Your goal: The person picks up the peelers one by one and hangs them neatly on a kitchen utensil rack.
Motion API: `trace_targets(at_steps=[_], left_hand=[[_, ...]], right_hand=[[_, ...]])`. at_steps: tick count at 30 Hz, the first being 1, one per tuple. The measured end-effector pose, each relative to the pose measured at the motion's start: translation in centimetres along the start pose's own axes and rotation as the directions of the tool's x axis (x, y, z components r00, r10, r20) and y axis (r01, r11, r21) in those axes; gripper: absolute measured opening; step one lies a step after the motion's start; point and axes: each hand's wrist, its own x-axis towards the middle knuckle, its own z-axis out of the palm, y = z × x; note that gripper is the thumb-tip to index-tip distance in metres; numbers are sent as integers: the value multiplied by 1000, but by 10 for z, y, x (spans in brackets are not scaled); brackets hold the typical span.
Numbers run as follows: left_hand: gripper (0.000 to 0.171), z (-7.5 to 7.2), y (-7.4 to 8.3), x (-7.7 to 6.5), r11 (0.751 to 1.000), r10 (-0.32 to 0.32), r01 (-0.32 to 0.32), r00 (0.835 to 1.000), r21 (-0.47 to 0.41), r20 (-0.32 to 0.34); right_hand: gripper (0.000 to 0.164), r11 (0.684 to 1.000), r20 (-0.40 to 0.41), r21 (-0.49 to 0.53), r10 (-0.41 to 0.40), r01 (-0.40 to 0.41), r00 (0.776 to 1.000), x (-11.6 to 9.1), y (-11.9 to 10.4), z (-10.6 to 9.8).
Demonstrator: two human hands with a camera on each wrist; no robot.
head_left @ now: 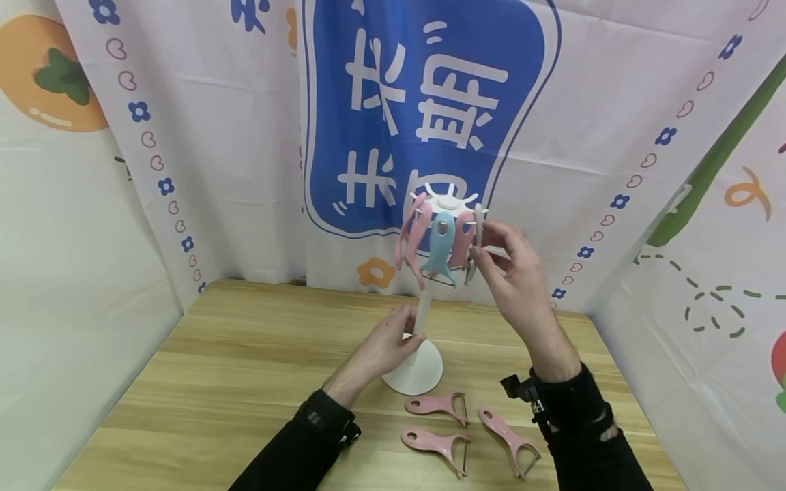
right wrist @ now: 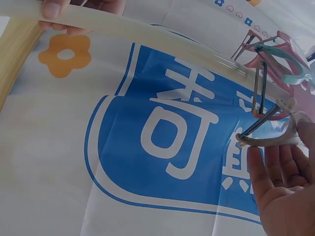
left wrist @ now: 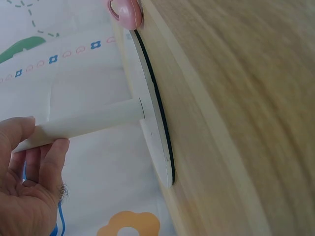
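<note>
A white stand (head_left: 424,365) with a round base, a pole and a spoked top stands on the table. My left hand (head_left: 385,343) grips its pole (left wrist: 98,118) a little above the base. Several peelers hang from the spokes by holes in their handles, among them a light blue peeler (head_left: 441,242) and a pink peeler (head_left: 420,228). At the right side of the top, my right hand (head_left: 514,276) pinches a whitish-grey peeler (right wrist: 268,141), its handle up by a spoke and its blade end down.
Three pink peelers lie on the wooden table (head_left: 258,382) in front of the base: an upper one (head_left: 430,404), a lower one (head_left: 430,441) and one to the right (head_left: 505,433). Printed cloth (head_left: 233,136) hangs close behind the stand and along both sides.
</note>
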Motion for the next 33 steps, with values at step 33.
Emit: trace_targets(at_steps=[33], left_hand=[[19, -6, -4, 2, 998, 42, -41, 999, -52, 15]], right_hand=[[46, 1000, 32, 5, -18, 18, 999, -7, 7, 0]])
